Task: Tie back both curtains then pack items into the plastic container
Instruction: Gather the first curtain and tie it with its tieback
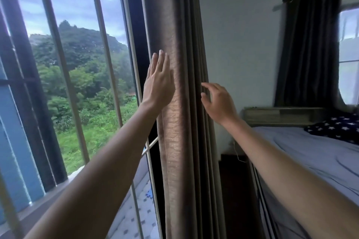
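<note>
Head view shows my two arms reaching out to the brown curtain [180, 103], which hangs in a tight bunch of folds between the window [77, 83] and the white wall [239, 44]. My left hand [158, 81] lies flat on the curtain's left edge, fingers straight and close together, right beside the dark window frame. My right hand [217, 101] is at the curtain's right edge, fingers bent and a little apart, the tips touching the outer folds. Neither grip is closed on the cloth. Between my hands the folds hang straight down. To the right of my right arm is the bed [310, 153], close by, with a star pillow [338, 128] on it. A second dark curtain [308, 48] hangs past the bed by another window. I cannot see the plastic container.
</note>
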{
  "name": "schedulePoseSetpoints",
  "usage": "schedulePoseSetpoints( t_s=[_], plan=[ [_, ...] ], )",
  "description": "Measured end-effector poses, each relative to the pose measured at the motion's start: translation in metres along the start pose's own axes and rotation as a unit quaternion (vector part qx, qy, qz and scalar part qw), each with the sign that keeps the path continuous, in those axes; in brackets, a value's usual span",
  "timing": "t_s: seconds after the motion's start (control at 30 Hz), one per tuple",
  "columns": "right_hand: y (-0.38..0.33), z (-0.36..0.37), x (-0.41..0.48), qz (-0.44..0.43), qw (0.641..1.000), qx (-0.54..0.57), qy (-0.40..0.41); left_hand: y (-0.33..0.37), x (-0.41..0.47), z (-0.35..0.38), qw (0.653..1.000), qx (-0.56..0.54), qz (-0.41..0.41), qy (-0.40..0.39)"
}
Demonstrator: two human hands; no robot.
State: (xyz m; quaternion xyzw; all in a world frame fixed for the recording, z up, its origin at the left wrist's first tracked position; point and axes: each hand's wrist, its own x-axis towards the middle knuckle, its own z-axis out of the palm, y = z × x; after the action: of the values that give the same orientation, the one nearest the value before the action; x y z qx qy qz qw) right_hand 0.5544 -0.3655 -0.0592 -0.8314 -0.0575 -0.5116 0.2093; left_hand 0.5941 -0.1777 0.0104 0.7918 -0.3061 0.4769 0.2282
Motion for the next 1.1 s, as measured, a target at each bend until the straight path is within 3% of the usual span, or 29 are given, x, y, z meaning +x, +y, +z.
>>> schedulePoseSetpoints(
  t_s=[0.5,0.8,1.1],
  plan=[
    [0.068,0.059,0.058,-0.033,0.996,0.07,0.04,0.006,0.027,0.124,0.988,0.007,-0.148,0.037],
    [0.076,0.118,0.058,-0.047,0.986,0.161,0.019,-0.026,-0.064,0.167,0.987,0.057,-0.149,-0.014],
    [0.074,0.162,0.003,-0.014,0.97,0.229,-0.084,-0.049,-0.113,0.177,0.987,0.063,-0.117,-0.095]
  ],
)
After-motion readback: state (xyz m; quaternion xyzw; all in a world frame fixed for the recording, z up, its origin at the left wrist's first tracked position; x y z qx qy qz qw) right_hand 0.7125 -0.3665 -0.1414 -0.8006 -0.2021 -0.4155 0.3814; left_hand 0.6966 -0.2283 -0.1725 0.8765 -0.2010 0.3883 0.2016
